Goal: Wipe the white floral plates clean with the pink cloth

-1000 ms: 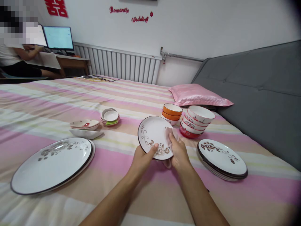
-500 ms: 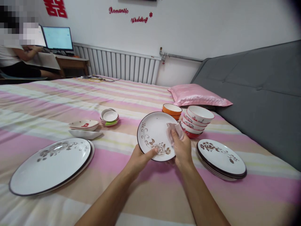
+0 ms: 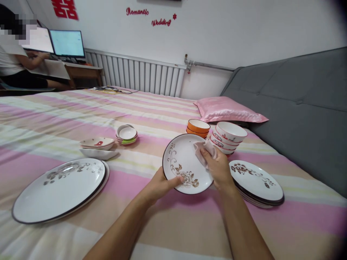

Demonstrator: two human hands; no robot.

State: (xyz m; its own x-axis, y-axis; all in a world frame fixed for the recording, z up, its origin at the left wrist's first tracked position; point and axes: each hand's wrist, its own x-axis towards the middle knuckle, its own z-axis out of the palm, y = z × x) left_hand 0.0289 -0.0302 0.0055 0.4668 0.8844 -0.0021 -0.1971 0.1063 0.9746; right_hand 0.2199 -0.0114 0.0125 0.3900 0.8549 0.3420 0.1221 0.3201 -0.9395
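A round white plate [image 3: 187,159] with a dark rim and brown flower pattern is held up, tilted, over the bed. My left hand [image 3: 159,186] grips its lower left edge, thumb on the painted flower and fingers hidden behind. A pale pink cloth [image 3: 202,151] is pinched in my right hand [image 3: 219,168], pressed against the plate's right side. Just right of that hand lies a stack of similar plates [image 3: 257,182]. Behind the held plate stand orange bowls [image 3: 198,125] and a stack of white bowls with red patterns [image 3: 230,135].
Large oval plates [image 3: 62,191] lie at the left on the striped bedsheet [image 3: 130,231]. Beyond them are leaf-shaped dishes [image 3: 99,153] and small sauce dishes [image 3: 127,133]. A pink pillow [image 3: 227,108] rests by the grey headboard [image 3: 292,94]. A person [image 3: 16,61] sits at a desk, far left.
The plate and both hands have shifted slightly right and down. The cloth has moved along with my right hand and stays on the plate's right side.
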